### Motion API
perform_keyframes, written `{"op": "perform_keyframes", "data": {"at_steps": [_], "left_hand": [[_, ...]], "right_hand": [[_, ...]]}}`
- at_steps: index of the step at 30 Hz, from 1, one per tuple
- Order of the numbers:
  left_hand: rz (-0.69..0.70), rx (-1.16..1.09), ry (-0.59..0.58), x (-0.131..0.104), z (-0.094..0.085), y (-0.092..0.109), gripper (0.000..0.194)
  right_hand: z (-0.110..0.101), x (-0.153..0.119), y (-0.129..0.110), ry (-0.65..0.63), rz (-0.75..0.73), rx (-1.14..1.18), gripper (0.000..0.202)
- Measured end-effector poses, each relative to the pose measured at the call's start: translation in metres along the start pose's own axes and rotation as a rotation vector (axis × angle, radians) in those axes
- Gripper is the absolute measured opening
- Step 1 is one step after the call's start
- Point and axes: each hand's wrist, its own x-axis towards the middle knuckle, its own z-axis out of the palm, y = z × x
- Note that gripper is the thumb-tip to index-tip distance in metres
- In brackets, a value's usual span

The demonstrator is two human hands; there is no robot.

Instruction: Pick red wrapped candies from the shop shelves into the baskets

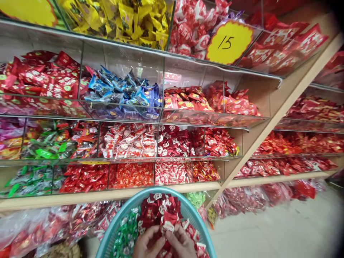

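Note:
A teal basket at the bottom centre holds green-wrapped candies on its left, dark red candies in the middle and red-and-white ones on its right. Over the basket, my left hand and my right hand pinch one red wrapped candy between fingers and thumbs. The two hands are close together, and the candy stands upright between them. The palms are hidden from view.
Clear-fronted shelves of wrapped candies rise ahead, with a yellow price tag reading 15. A slanting wooden panel divides them at the right. Bagged candies lie under the shelves, beside the pale tiled floor.

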Motion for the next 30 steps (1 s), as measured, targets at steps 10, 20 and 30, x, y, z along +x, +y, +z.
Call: {"op": "perform_keyframes", "data": {"at_steps": [10, 20, 30], "left_hand": [[-0.085, 0.032, 0.296, 0.008, -0.067, 0.001, 0.049], [-0.128, -0.041, 0.460, 0.030, -0.079, -0.002, 0.056], [-0.069, -0.056, 0.508, 0.027, -0.087, -0.017, 0.074]], "right_hand": [[-0.003, 0.000, -0.016, 0.074, -0.125, -0.261, 0.038], [-0.009, 0.000, -0.020, 0.076, -0.131, -0.282, 0.035], [-0.008, 0.001, -0.028, 0.040, -0.126, -0.359, 0.033]]}}
